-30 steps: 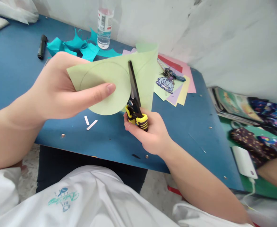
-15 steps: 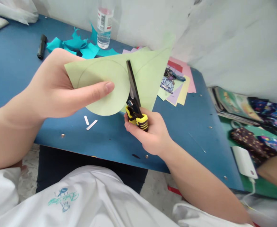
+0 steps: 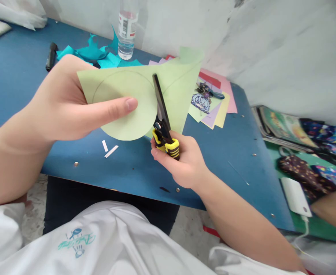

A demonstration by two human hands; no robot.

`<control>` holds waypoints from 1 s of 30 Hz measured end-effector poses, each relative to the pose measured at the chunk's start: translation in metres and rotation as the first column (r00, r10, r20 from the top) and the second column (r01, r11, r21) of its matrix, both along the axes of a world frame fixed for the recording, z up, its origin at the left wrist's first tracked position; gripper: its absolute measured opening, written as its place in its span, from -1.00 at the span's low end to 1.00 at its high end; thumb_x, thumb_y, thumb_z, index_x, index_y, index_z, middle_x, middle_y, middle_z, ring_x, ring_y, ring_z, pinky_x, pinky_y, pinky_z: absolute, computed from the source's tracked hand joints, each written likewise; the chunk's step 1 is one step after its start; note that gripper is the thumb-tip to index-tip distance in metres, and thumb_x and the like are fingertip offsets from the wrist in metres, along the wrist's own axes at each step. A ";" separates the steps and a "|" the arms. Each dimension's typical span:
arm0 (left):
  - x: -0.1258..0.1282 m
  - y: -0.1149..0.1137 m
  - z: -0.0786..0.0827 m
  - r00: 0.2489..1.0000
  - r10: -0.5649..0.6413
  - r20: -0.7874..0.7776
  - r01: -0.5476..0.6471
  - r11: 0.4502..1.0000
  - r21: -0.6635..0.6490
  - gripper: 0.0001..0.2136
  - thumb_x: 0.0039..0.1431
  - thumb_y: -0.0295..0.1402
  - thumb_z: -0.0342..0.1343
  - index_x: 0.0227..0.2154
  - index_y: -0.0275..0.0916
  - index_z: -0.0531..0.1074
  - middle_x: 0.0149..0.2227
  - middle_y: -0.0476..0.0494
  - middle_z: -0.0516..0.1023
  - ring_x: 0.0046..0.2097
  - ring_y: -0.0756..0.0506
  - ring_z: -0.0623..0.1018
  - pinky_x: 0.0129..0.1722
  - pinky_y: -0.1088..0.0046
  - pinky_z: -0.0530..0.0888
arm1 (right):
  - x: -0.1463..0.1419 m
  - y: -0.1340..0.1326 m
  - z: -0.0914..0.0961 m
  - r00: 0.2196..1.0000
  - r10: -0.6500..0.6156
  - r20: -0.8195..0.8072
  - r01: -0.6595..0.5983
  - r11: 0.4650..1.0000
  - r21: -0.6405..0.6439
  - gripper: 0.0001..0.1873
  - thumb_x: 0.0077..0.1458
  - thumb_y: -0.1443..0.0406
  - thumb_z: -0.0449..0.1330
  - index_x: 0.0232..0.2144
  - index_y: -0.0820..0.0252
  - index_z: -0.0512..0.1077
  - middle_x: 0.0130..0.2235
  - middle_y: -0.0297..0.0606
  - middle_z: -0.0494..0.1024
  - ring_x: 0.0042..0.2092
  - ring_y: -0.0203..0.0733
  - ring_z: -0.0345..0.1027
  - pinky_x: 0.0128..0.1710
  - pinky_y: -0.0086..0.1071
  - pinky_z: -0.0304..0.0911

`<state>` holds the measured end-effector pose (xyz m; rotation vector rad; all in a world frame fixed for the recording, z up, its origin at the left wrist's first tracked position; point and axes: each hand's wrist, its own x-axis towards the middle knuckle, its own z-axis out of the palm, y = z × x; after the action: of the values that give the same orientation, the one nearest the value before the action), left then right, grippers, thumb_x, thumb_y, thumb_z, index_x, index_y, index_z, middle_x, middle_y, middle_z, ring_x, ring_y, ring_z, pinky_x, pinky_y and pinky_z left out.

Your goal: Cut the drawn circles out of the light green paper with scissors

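Note:
Between the thumb and fingers of my left hand (image 3: 70,103) is a sheet of light green paper (image 3: 119,86), raised over the desk. A drawn circle shows on it; the lower edge is cut round, while the upper part still joins the sheet. My right hand (image 3: 182,160) grips yellow-and-black scissors (image 3: 162,114), blades pointing up, with the paper at the blades along the circle's right side. The fingers behind the paper are hidden.
On the blue desk (image 3: 122,175) lie two white paper strips (image 3: 111,151), a black marker (image 3: 51,57), teal paper scraps (image 3: 91,51) and coloured paper (image 3: 221,110) with a keychain on top. A water bottle (image 3: 127,34) stands by the wall. Another person's arm (image 3: 334,208) is at right.
The right part of the green paper has swung slightly left and its top corner now bends over. My left hand has shifted a little left. The scissors stay nearly in place.

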<state>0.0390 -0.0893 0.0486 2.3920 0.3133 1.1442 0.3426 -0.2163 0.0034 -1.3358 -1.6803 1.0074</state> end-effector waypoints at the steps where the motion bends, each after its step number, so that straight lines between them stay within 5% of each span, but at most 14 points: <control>1: 0.000 -0.002 0.001 1.000 0.012 0.013 -0.012 1.000 -0.006 -0.37 0.63 0.02 0.47 -0.47 -0.22 0.35 -0.45 0.09 0.31 0.03 -0.37 0.93 0.10 -0.03 0.94 | 0.000 0.000 0.000 1.000 -0.003 0.000 0.003 1.000 0.002 -0.77 0.30 0.10 0.48 -0.18 0.06 0.60 -0.35 -0.29 0.67 -0.34 -0.06 0.54 -0.22 -0.14 0.45; 15: 0.002 0.000 0.001 1.000 0.003 0.020 -0.004 1.000 0.019 -0.36 0.62 0.01 0.45 -0.48 -0.28 0.36 -0.46 0.15 0.30 -0.37 -0.09 0.82 -0.37 0.51 0.73 | 0.001 -0.001 -0.001 1.000 0.009 0.005 -0.009 1.000 0.022 -0.78 0.32 0.11 0.49 -0.19 0.06 0.59 -0.36 -0.30 0.67 -0.35 -0.07 0.55 -0.20 -0.13 0.49; 22: -0.008 0.005 0.002 0.994 0.062 -0.088 -0.054 0.995 0.089 -0.49 0.66 0.08 0.35 -0.24 -0.32 0.66 -0.30 0.19 0.52 -0.06 -0.28 0.95 -0.06 0.03 0.81 | 0.001 -0.001 0.001 1.000 0.003 0.013 -0.004 1.000 0.010 -0.75 0.32 0.07 0.50 -0.20 0.05 0.59 -0.36 -0.29 0.67 -0.31 -0.04 0.58 -0.20 -0.13 0.50; 27: 0.001 0.006 -0.002 0.999 0.026 0.019 -0.027 0.997 0.071 -0.48 0.72 0.15 0.37 -0.17 -0.27 0.70 -0.29 0.09 0.61 -0.25 -0.14 0.89 -0.35 0.45 0.73 | 0.001 0.001 0.001 1.000 0.006 0.015 -0.006 1.000 0.012 -0.76 0.32 0.07 0.48 -0.21 0.05 0.59 -0.37 -0.31 0.66 -0.35 -0.08 0.52 -0.22 -0.14 0.46; 30: 0.012 0.011 -0.010 0.995 -0.012 0.103 0.010 1.000 0.023 -0.45 0.73 0.19 0.40 -0.14 -0.27 0.74 -0.27 0.00 0.69 -0.30 -0.09 0.83 -0.41 0.52 0.73 | 0.000 0.001 0.000 1.000 -0.001 0.020 0.001 1.000 0.010 -0.76 0.33 0.07 0.47 -0.20 0.05 0.59 -0.38 -0.31 0.65 -0.37 -0.10 0.48 -0.26 -0.16 0.40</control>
<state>0.0511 -0.0784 0.0383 2.3405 0.2536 1.2677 0.3423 -0.2151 0.0036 -1.3440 -1.6975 0.9871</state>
